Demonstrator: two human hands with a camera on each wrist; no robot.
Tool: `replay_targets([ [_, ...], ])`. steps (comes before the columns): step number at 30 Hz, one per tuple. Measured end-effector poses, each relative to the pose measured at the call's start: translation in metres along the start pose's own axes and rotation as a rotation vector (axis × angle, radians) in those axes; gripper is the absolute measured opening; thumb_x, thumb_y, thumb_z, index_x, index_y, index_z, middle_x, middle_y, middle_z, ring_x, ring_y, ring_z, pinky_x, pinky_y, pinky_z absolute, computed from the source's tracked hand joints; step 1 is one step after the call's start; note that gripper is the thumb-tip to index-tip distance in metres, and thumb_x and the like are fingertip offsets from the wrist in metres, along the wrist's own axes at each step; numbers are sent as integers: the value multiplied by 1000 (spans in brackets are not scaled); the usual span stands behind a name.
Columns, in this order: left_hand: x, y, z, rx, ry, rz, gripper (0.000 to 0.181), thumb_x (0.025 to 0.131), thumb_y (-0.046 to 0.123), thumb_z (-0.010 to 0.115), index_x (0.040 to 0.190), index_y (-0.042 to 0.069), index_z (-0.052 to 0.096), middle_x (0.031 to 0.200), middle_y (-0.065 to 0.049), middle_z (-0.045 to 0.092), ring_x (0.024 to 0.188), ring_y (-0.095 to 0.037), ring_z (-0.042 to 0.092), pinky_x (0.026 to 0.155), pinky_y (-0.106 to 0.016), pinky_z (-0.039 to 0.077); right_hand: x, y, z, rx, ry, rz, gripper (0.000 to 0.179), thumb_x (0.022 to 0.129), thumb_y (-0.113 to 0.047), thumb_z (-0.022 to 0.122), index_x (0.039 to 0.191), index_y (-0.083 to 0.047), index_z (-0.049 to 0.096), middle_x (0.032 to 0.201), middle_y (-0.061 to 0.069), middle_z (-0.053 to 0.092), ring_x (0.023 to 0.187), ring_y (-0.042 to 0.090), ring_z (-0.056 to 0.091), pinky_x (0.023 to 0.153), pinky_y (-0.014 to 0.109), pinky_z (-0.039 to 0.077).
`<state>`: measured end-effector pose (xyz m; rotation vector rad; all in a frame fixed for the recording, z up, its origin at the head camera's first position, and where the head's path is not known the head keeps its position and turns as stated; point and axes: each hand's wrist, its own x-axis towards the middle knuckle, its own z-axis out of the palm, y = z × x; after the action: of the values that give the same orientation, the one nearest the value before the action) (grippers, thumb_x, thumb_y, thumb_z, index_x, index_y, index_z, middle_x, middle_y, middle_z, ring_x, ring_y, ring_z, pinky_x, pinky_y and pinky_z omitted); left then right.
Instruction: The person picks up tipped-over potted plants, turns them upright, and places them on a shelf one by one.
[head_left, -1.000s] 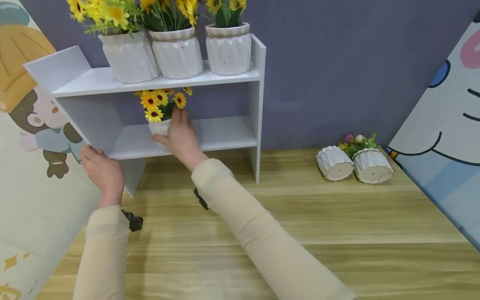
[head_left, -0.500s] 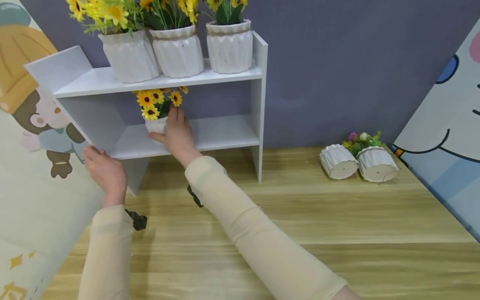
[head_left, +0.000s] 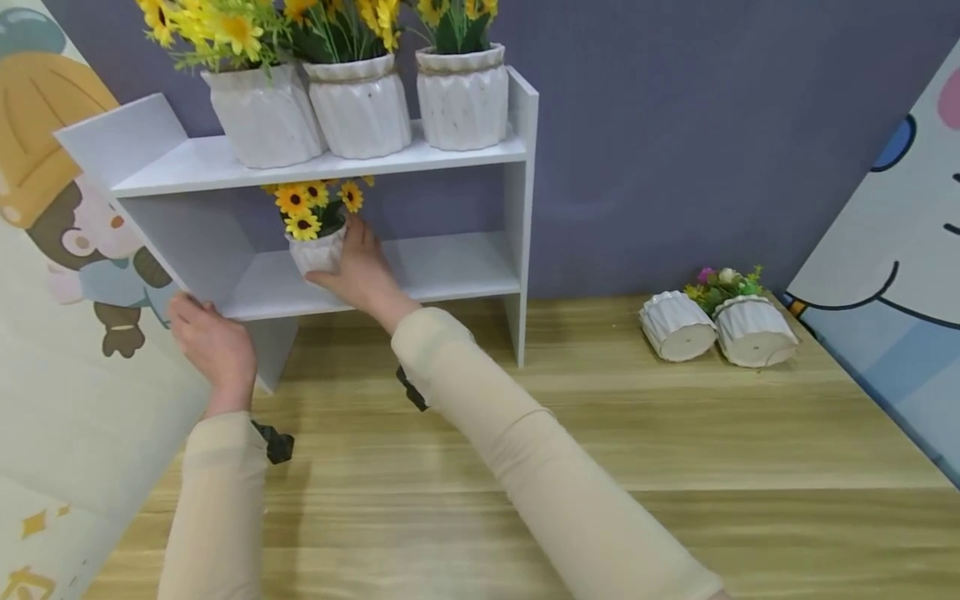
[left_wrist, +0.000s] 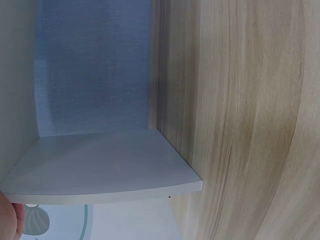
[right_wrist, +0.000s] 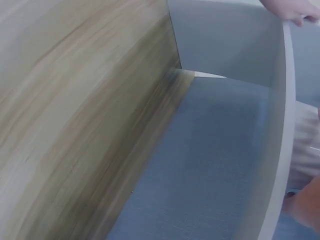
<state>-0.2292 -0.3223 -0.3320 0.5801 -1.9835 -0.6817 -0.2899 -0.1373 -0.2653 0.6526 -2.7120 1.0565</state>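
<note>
In the head view, my right hand (head_left: 363, 267) holds a small white ribbed flowerpot (head_left: 309, 252) of yellow sunflowers (head_left: 300, 208) by its right side and front. This pot is at the left part of the middle level of a white two-tier shelf (head_left: 457, 262); whether it bears fully on the board cannot be told. My left hand (head_left: 213, 346) grips the front edge of the shelf's left side panel. Only a sliver of the left hand (left_wrist: 9, 217) appears in the left wrist view. At the right edge of the right wrist view, fingers (right_wrist: 305, 202) touch the white pot (right_wrist: 304, 145).
Three larger white pots (head_left: 356, 108) with yellow flowers line the top board. On the wooden table (head_left: 600, 417), two white pots (head_left: 677, 327) lie tipped over at the right, with colourful flowers (head_left: 723, 287) behind them. A grey-purple wall (head_left: 675, 150) stands behind the shelf.
The sunflower pot has shifted slightly left on the middle level with my right hand. That hand then lowered a little along the pot, baring more of its rim. My left hand stays on the panel.
</note>
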Motion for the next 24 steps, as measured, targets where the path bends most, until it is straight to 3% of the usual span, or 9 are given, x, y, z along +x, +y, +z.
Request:
replay_targets([
  [6, 3, 3, -2, 2, -6, -26, 27, 96, 16, 29, 118, 1, 35, 112, -20, 40, 109, -37, 43, 92, -48, 35, -14, 5, -10, -53, -25, -12, 94, 80, -53, 59, 144, -5, 8, 145, 13, 22, 129, 22, 31, 104, 25, 31],
  [12, 4, 3, -4, -7, -24, -70, 29, 96, 16, 28, 120, 1, 35, 115, -18, 39, 111, -35, 41, 95, -45, 34, -32, 19, -24, -2, -50, -66, 80, 85, -40, 59, 143, -4, 17, 144, 16, 24, 129, 23, 33, 103, 26, 33],
  [20, 0, 3, -4, -6, -32, -80, 27, 96, 12, 29, 119, -1, 33, 116, -19, 38, 111, -36, 41, 93, -48, 34, -71, 37, -45, -42, -161, -165, 66, 89, -39, 53, 141, -7, 27, 141, 10, 32, 127, 18, 35, 101, 27, 34],
  [24, 0, 4, -3, -6, -37, -78, 27, 96, 13, 29, 120, 0, 33, 116, -19, 38, 112, -36, 41, 94, -48, 34, -85, 46, -57, -13, -117, -210, 58, 90, -36, 52, 139, -11, 32, 137, 5, 38, 119, 16, 43, 95, 26, 40],
])
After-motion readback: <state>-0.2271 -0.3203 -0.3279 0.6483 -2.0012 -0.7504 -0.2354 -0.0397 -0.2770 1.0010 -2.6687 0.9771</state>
